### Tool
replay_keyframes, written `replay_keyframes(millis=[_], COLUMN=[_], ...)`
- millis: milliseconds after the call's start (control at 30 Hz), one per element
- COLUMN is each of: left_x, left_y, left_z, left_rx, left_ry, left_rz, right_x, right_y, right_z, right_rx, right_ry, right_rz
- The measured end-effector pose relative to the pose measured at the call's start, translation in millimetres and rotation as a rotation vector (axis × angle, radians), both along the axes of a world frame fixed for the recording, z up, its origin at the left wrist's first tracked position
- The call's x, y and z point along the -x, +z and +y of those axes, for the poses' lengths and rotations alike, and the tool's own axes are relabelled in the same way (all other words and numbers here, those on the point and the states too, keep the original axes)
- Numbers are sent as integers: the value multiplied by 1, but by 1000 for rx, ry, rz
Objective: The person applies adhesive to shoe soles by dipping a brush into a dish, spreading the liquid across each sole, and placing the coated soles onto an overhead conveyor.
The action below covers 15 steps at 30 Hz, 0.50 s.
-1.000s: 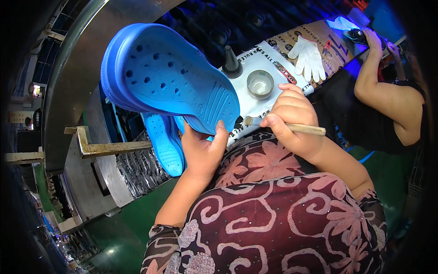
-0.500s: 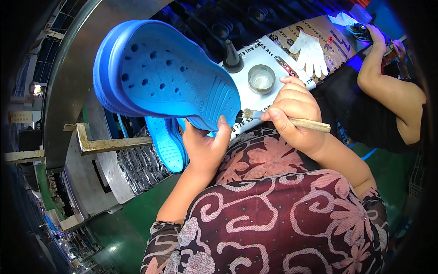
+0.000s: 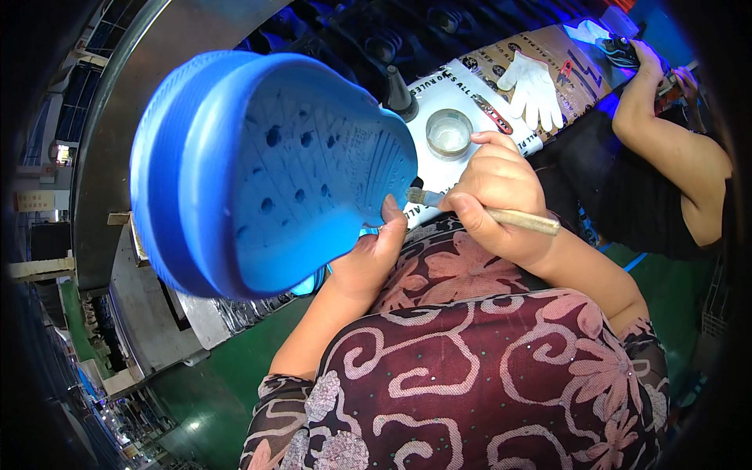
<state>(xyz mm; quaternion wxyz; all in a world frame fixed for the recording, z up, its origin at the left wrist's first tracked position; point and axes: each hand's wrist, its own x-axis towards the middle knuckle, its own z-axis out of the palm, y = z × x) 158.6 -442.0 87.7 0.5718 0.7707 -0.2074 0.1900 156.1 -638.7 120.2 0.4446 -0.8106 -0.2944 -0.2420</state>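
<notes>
A thick blue foam shoe sole [image 3: 313,164], with round holes and grooved lines on its inner face, is tilted up large in front of me. My left hand [image 3: 374,254] grips its narrower near end, thumb on the rim and the other fingers hidden beneath. My right hand [image 3: 505,196] is closed around a flat brush [image 3: 525,222] with a worn wooden handle. The bristles are at the edge of the sole's narrow end, close to my left thumb; whether they touch it I cannot tell. Just beyond my right hand stands a small round cup [image 3: 449,133] with clear contents.
A dark cone-shaped object [image 3: 401,98] stands beside the cup. Farther right lie a red-handled tool [image 3: 493,115] and a white glove [image 3: 533,90] on the printed covering. A metal-edged machine [image 3: 117,102] curves along the left. Another person's arm [image 3: 662,129] is at the far right.
The sole has swung lower and leftward, its thick sidewall turned more toward me, covering the second blue piece below. The brush has moved slightly left along with my right hand.
</notes>
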Motion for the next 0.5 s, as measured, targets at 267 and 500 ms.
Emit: replay_keyframes(millis=[267, 500], left_x=[6, 4], left_y=[-4, 7], left_z=[-2, -1], left_rx=[115, -189], left_ry=[83, 112], left_rz=[-64, -13], right_x=[5, 5], right_y=[2, -1], right_z=[-5, 3], right_rx=[-64, 19], right_ry=[-25, -67], right_rz=[62, 33])
